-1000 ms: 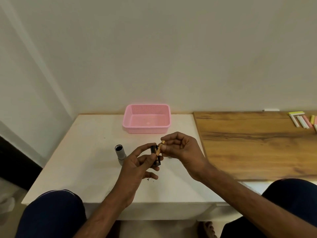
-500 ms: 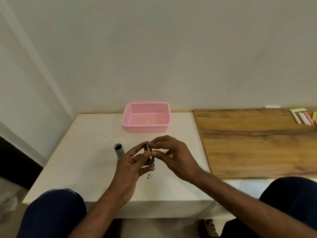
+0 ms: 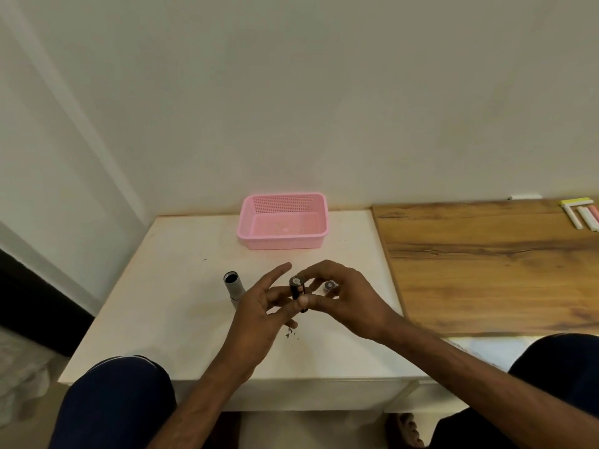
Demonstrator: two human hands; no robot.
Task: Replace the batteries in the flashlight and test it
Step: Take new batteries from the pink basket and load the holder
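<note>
A black battery holder (image 3: 297, 291) stands upright between my two hands above the white table (image 3: 168, 299). My left hand (image 3: 259, 312) grips it low with thumb and bent fingers, the index finger stretched out. My right hand (image 3: 343, 296) pinches it from the right side. A battery shows in its side as a pinkish strip. The grey flashlight body (image 3: 234, 288) lies open-ended on the table just left of my left hand. A small round cap (image 3: 329, 286) rests on the table behind my right fingers.
A pink perforated basket (image 3: 282, 222) sits at the back of the table against the wall. A wooden board (image 3: 486, 264) adjoins on the right, with several chalk sticks (image 3: 580, 217) at its far corner. Small dark specks (image 3: 290, 333) lie under my hands. My knees frame the front edge.
The gold battery that my right hand held at an angle a second ago now sits in the holder. Both hands have shifted slightly left and down, and the cap has come into view.
</note>
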